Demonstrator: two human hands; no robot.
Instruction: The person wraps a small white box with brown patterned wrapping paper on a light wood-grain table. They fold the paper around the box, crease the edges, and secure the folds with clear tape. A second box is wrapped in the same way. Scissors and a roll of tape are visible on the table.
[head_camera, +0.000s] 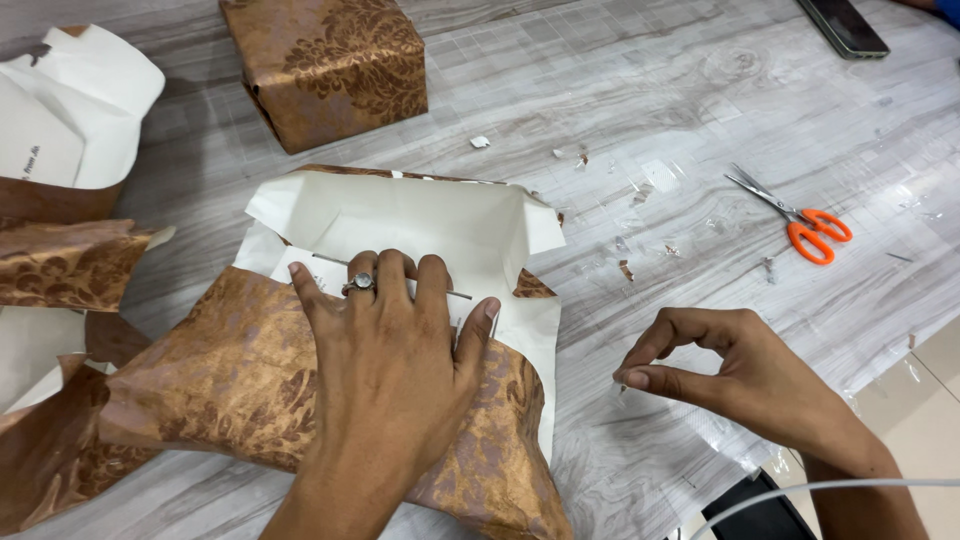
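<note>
Left hand (385, 350) pressing brown patterned wrapping paper (240, 375) over a parcel; right hand (745, 375) pinching a scrap of clear tape (622, 392) beside it.

At the far left lie loose sheets of the same paper (60, 260), white side partly up. The half-wrapped parcel (420, 225) sits at the middle of the grey wood-grain surface (650, 110), its white flaps folded open; the left hand lies flat on it, fingers (362, 275) spread wide and holding the brown paper's edge down, a ring on one finger. Behind it stands a finished wrapped box (330, 65). To the right, the right hand hovers just above the surface, thumb and forefinger closed narrowly on the tape. Farther right rest orange-handled scissors (800, 220), with a dark phone (845, 25) at the top edge.
</note>
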